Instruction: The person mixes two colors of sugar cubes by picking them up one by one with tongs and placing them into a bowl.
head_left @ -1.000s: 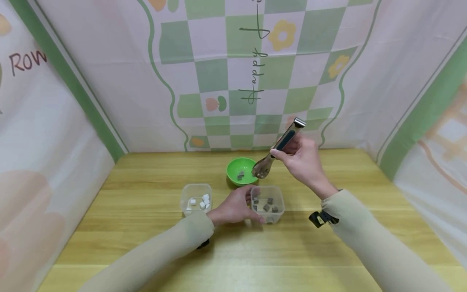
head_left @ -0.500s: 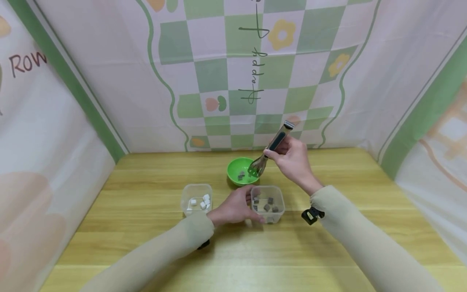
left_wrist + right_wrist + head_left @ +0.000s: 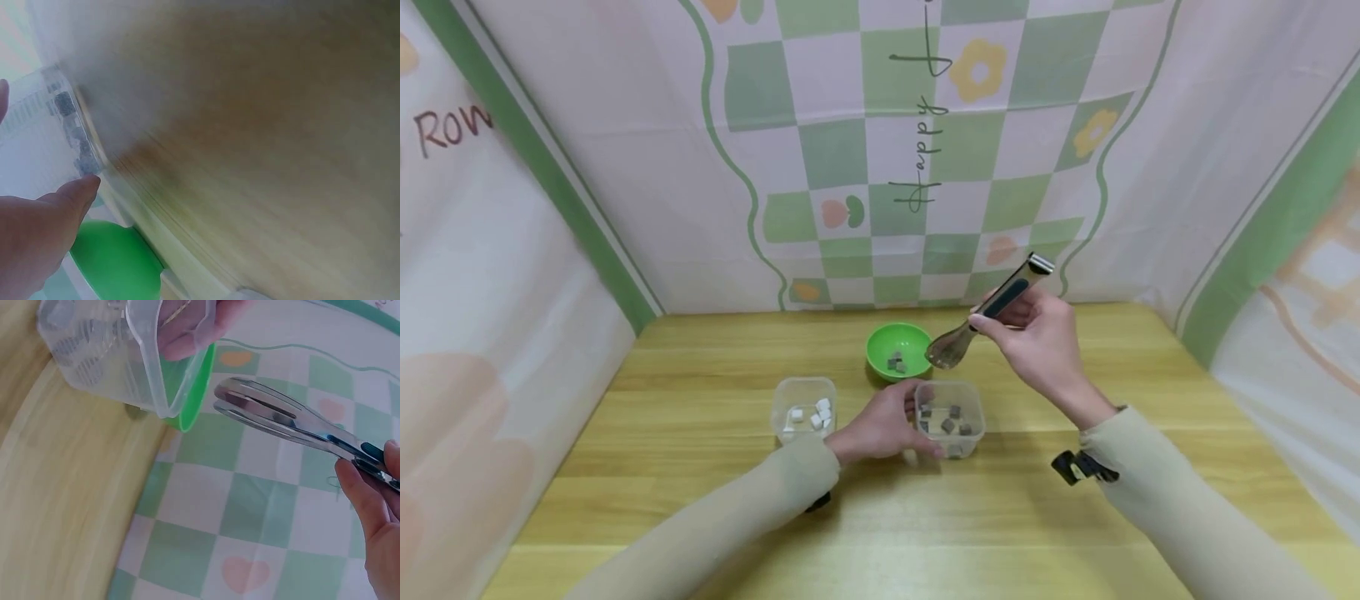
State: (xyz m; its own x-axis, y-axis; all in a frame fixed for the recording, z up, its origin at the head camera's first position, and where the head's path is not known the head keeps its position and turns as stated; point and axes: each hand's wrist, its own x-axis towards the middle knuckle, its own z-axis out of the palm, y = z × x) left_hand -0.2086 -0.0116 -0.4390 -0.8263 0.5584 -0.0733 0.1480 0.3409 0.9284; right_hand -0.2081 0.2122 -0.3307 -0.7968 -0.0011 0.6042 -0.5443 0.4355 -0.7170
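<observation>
My right hand (image 3: 1037, 346) holds metal tongs (image 3: 1003, 298) with dark grip pads, angled down to the left. Their tips are just right of the green bowl (image 3: 898, 335); in the right wrist view the tongs (image 3: 281, 419) lie nearly together with nothing seen between them. Several grey cubes (image 3: 896, 363) rest in the bowl. My left hand (image 3: 880, 425) grips the near right clear plastic container (image 3: 973, 400) from its left side, thumb in front and fingers behind. Inside it lie several more grey cubes (image 3: 955, 412). The left wrist view shows the hand (image 3: 37, 240) against that container's wall.
Left of my left hand stands a second clear container (image 3: 782, 396) with several white cubes (image 3: 822, 408). All of it is on a wooden table (image 3: 880, 533). A patterned cloth (image 3: 835, 158) hangs behind the table, with more cloth at both sides.
The tongs dipped over the bowl, then moved back up and right with my right hand. One more grey cube now lies in the bowl. My left hand has stayed on the container.
</observation>
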